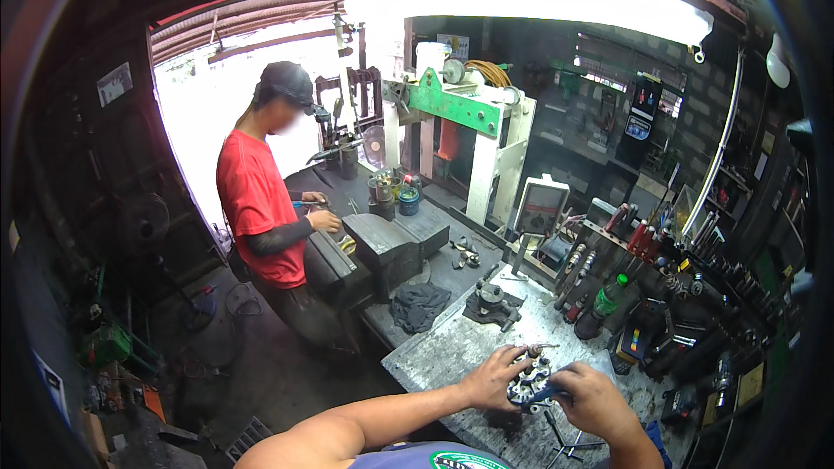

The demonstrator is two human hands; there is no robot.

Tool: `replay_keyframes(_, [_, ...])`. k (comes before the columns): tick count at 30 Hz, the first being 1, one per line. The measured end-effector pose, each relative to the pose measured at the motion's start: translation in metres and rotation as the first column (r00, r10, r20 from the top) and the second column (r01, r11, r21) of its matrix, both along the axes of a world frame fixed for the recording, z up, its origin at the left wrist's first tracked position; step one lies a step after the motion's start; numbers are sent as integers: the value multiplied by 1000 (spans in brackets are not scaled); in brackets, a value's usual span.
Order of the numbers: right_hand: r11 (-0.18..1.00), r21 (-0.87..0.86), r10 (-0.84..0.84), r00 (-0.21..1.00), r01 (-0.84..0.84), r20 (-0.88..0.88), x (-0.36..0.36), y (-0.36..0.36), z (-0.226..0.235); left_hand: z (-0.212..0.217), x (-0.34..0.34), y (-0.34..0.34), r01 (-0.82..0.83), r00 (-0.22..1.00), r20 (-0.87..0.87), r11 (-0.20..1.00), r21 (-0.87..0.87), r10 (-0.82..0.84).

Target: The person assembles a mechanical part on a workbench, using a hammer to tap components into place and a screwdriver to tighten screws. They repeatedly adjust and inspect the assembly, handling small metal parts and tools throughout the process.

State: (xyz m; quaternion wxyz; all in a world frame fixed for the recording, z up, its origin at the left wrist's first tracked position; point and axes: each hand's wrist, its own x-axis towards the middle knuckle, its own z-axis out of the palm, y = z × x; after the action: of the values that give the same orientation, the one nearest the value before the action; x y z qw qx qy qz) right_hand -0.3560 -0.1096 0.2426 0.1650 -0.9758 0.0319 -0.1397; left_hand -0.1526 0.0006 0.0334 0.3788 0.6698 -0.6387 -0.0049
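Head view: metal part point(524, 390) over table point(434, 343); left hand point(490, 379) gripping its side, right hand point(592, 399) holding blue item point(546, 393) against it. Likely heavy, stiff, perhaps oily-slick; best held by outer body.

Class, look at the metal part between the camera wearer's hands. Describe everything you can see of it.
The metal part looks silvery and lumpy, with rounded lobes and dark hollows. A thin rod shows at its far end. It is over the pale bench; whether it rests there is hidden. The left hand grips its left side; the right hand holds something blue at its right side. Finer details are too small to tell.
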Motion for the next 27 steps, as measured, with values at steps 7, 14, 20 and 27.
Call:
replay_keyframes(7, [977, -171, -142, 987, 127, -77, 10, -2, -14, -1, 0, 1, 25, 1000, -11, 999, -23, -25])
replay_keyframes(14, [963, 76, -262, 965, 259, 30, 15, -2, -20, -6, 6, -3, 46, 999, 3, 999, -15, -46])
replay_keyframes(20, [781, 514, 312, 934, -356, 174, 39, -44, -57, -4, 15, -5, 114, 993, 7, 992, -51, -114])
replay_keyframes(27, [350, 765, 360, 832, -540, 422, 64, -42, -107, 1, 18, -6, 129, 990, 53, 992, -13, -128])
